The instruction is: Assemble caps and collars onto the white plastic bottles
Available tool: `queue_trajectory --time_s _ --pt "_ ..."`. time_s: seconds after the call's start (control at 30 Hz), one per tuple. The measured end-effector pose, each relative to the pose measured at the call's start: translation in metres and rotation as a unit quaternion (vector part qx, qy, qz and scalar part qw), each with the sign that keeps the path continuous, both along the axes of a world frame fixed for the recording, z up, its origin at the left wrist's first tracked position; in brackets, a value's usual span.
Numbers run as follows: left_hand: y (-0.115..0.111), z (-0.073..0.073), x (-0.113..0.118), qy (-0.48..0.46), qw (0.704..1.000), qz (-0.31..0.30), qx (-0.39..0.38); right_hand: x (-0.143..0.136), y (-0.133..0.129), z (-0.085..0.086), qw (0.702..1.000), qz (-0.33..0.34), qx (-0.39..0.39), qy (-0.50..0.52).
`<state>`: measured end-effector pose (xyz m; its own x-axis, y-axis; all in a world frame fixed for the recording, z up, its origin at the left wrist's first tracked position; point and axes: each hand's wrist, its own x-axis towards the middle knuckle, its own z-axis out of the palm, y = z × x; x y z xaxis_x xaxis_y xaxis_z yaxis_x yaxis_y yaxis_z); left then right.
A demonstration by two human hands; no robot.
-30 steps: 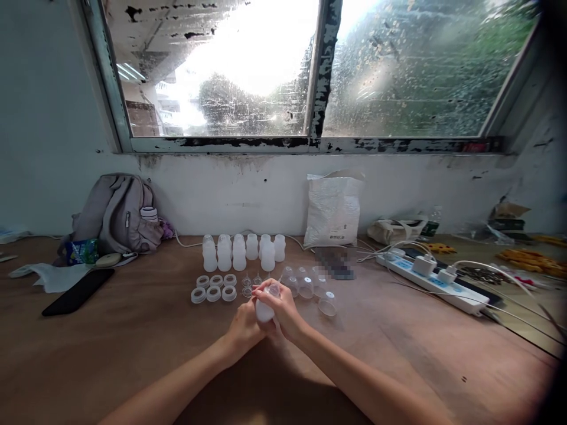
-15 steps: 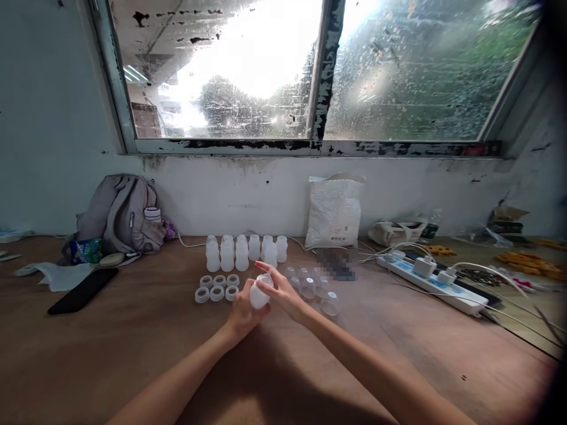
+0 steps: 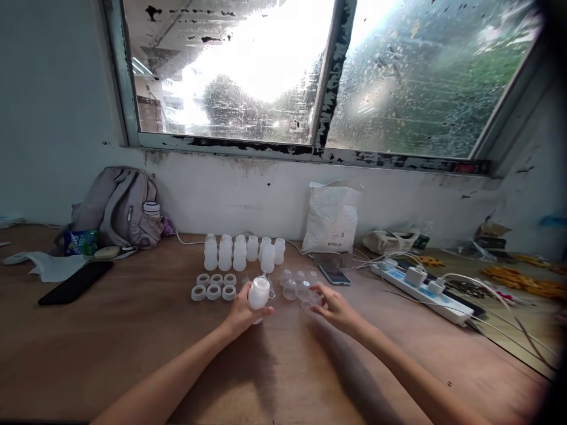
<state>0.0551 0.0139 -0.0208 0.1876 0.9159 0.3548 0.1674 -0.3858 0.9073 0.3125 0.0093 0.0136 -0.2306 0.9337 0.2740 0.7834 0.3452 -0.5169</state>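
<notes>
My left hand [image 3: 241,313] is wrapped round a white translucent bottle [image 3: 258,293], upright with a collar at its top. My right hand [image 3: 334,307] reaches over the clear caps [image 3: 289,288], thumb and fingers apart around the nearest cap at the right end of the group; whether they touch it is hard to tell. Behind my left hand, several white bottles [image 3: 240,254] stand in rows. White rings [image 3: 214,292] lie in two rows to the left of the held bottle. Small clear parts lie behind the bottle, partly hidden by it.
A white plastic bag [image 3: 332,218] leans on the wall. A phone [image 3: 334,274] lies before it. The power strip [image 3: 425,295] with cables is at right. At left are a grey backpack [image 3: 119,206] and a black flat object [image 3: 76,283].
My right hand has left the bottle and moved right to the clear caps. My left hand still holds the bottle, now more upright. The camera view has tilted slightly.
</notes>
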Motion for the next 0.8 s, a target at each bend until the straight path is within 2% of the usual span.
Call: queue_trajectory --time_s 0.1,0.2,0.3,0.47,0.63,0.8 --pt "0.003 -0.004 0.0 -0.005 1.0 -0.014 -0.014 -0.03 0.0 0.03 0.988 0.041 0.046 0.14" --pt "0.007 -0.007 -0.001 -0.002 1.0 -0.022 -0.021 -0.063 -0.001 0.062 0.972 0.09 0.101 0.192" --pt "0.011 -0.008 -0.002 0.005 0.999 -0.039 -0.023 -0.089 -0.001 0.078 0.96 0.119 0.119 0.225" --pt "0.013 -0.007 -0.003 -0.008 0.997 -0.074 -0.029 -0.11 0.006 0.074 0.959 0.147 0.107 0.218" --pt "0.014 -0.008 -0.003 -0.003 0.997 -0.079 -0.018 -0.111 0.012 0.058 0.967 0.169 0.054 0.182" --pt "0.014 -0.008 -0.004 0.012 0.997 -0.076 -0.01 -0.111 0.015 0.05 0.967 0.17 0.057 0.181"
